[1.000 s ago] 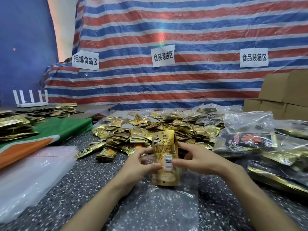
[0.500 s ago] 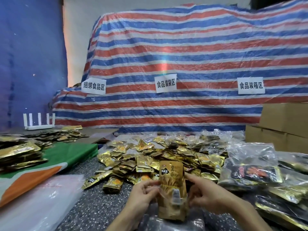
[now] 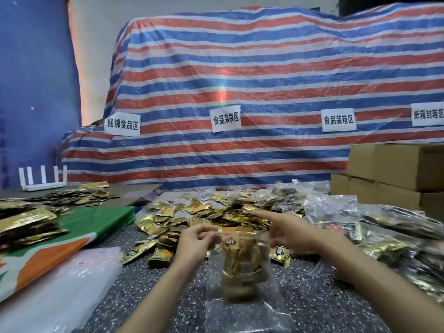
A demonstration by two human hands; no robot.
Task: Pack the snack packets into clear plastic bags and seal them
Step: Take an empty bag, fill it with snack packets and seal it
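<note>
One stack of packets (image 3: 242,258) now stands inside the bag (image 3: 240,306), near centre.
Half a second ago both hands clasped the stack. Now the left hand (image 3: 195,242) pinches the bag's mouth at its left edge. The right hand (image 3: 292,233) has come off the stack, forefinger straight out toward the loose pile (image 3: 216,215) just beyond, its other fingers loosely curled by the bag's right edge; whether they pinch it I cannot tell. I judge this bag filled or nearly so, with sealing next. Signs (image 3: 225,117) on the striped tarp (image 3: 240,68) read, left to right, 捆绑食品区, 食品装袋区, 食品装箱区; a fourth at far right is cut off after 纸箱封箱. The front packet's black label is too blurred to read.
</note>
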